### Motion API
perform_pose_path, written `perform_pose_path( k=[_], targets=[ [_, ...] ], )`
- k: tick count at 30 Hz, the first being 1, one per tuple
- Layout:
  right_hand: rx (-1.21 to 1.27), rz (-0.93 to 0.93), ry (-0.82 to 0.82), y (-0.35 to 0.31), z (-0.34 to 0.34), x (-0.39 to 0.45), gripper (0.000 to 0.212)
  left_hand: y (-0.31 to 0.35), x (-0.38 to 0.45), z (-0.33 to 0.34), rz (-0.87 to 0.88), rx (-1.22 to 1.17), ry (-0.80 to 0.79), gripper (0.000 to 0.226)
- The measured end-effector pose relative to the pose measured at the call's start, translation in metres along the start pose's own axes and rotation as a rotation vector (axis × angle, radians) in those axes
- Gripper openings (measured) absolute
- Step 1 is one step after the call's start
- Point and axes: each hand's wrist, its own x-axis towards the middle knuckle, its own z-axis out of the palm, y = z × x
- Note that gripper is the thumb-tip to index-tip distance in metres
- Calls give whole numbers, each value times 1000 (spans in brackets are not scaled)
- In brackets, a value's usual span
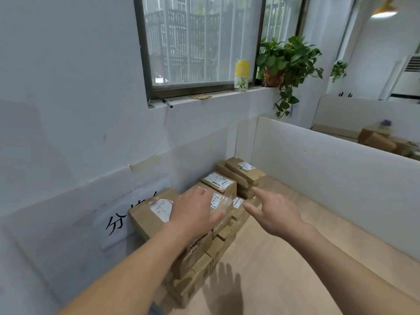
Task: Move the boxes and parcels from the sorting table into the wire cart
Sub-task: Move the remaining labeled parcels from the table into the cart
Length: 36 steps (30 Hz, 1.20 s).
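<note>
Taped box (221,204) atop cardboard stack (200,253) on sorting table (284,258), against wall. Left hand (193,212) flat over box, fingers straight, grasping nothing; right hand (275,212) spread beside it, empty. Box probably stiff, light, tape slick; grasp opposite sides.

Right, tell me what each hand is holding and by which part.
Nothing is held. The left hand lies flat, fingers straight, over the top of a stacked cardboard box; the right hand hovers open beside the stack.

Both arms fwd, left hand (193,210) & right hand (276,212) open.
</note>
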Motion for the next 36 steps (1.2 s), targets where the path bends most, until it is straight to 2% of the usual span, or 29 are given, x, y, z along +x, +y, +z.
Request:
perform_pose_path(
  k=[11,16,28,36],
  targets=[
    [19,40,-60,58,15,34,56,34,56,30,-31,-41,-64,69],
    [103,143,-51,83,27,69,61,40,115,55,15,-42,-110,59],
    [125,285,-57,115,74,223,50,21,283,131,21,-140,-176,41],
    [120,320,-112,133,108,322,60,0,351,173,-72,-183,-151,37]
  ],
)
